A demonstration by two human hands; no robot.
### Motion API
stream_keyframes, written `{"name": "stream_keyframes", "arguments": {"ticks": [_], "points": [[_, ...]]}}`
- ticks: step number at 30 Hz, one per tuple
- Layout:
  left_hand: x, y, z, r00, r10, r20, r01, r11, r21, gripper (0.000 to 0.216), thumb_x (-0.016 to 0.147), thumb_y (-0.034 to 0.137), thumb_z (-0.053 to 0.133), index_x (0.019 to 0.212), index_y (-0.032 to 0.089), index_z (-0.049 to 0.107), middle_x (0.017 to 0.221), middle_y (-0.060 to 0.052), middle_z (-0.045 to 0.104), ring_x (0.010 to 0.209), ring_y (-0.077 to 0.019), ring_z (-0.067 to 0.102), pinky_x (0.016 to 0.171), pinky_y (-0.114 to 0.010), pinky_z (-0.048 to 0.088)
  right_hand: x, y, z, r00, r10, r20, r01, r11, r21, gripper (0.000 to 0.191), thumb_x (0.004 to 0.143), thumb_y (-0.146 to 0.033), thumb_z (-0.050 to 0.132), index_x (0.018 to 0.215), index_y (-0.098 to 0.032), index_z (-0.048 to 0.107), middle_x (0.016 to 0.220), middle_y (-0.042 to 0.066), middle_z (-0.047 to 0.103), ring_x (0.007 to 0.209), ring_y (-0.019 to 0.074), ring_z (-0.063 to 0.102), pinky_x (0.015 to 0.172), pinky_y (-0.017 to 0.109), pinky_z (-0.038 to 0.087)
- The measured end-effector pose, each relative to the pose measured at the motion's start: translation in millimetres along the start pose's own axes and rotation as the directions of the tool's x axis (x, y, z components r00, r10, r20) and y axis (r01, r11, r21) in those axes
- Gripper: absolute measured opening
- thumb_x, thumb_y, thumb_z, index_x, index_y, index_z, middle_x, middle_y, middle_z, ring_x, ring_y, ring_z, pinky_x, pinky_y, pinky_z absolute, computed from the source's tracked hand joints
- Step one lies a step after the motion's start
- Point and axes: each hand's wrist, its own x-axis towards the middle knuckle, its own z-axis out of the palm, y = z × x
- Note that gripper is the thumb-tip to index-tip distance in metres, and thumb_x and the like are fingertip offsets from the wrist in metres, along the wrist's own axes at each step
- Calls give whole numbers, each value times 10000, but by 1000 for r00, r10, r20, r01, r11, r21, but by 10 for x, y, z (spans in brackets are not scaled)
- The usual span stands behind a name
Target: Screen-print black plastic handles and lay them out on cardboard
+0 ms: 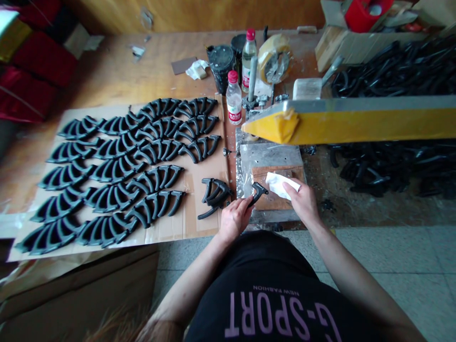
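Observation:
My left hand (235, 219) is closed round the lower end of a black curved plastic handle (259, 191), whose wider T-shaped end points up and to the right. In my right hand (302, 202) is a folded white cloth or paper wipe (280, 184), pinched under the thumb. The wipe is close to the handle's T-shaped end, with a small gap between them. Below both hands lies a brown board (272, 204) on a grey metal plate (274, 154). A small pile of similar black handles (215, 192) rests on cardboard just left of my left hand.
Rows of black handles (114, 164) cover the cardboard sheet (194, 225) at left. A yellow-and-grey bar (356, 123) juts in from the right above the table. Bottles (234, 99), a dark cup (221, 66) and a tape roll (276, 59) stand behind. Loose black parts (377, 168) heap at right.

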Motion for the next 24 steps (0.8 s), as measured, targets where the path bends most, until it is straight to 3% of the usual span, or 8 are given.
{"name": "stream_keyframes", "arguments": {"ticks": [5, 10, 18, 24], "points": [[19, -54, 16, 989, -3, 150, -9, 997, 74, 281, 915, 278, 539, 1179, 213, 609, 940, -37, 702, 837, -153, 656, 718, -239, 517, -56, 0, 144, 944, -326, 42, 329, 936, -126, 431, 873, -129, 440, 1248, -232, 627, 1279, 21, 632, 1163, 198, 606, 998, 323, 487], [62, -73, -9, 967, -19, 254, -9, 994, 108, 276, 919, 246, 520, 1177, 201, 609, 927, -42, 687, 848, -162, 637, 756, -248, 504, -67, 126, 358, 856, -494, 152, 516, 833, -201, 552, 842, -16, 365, 1300, -233, 585, 1321, 8, 601, 1242, 167, 542, 1085, 333, 424], [147, -34, -77, 945, -61, 322, 10, 988, 157, 260, 929, 263, 496, 1155, 220, 619, 880, -38, 659, 825, -169, 611, 733, -255, 480, -47, 231, 582, 735, -538, 412, 658, 713, -243, 555, 888, -66, 363, 1412, -226, 454, 1436, 26, 487, 1361, 182, 401, 1146, 403, 346], [154, -21, -86, 930, -96, 354, 38, 985, 169, 261, 921, 237, 495, 1149, 234, 622, 898, -42, 658, 846, -164, 618, 747, -247, 482, -227, 363, 469, 719, -513, 469, 665, 705, -247, 551, 907, -62, 314, 1436, -184, 412, 1468, 56, 440, 1391, 188, 348, 1161, 411, 318]]}}
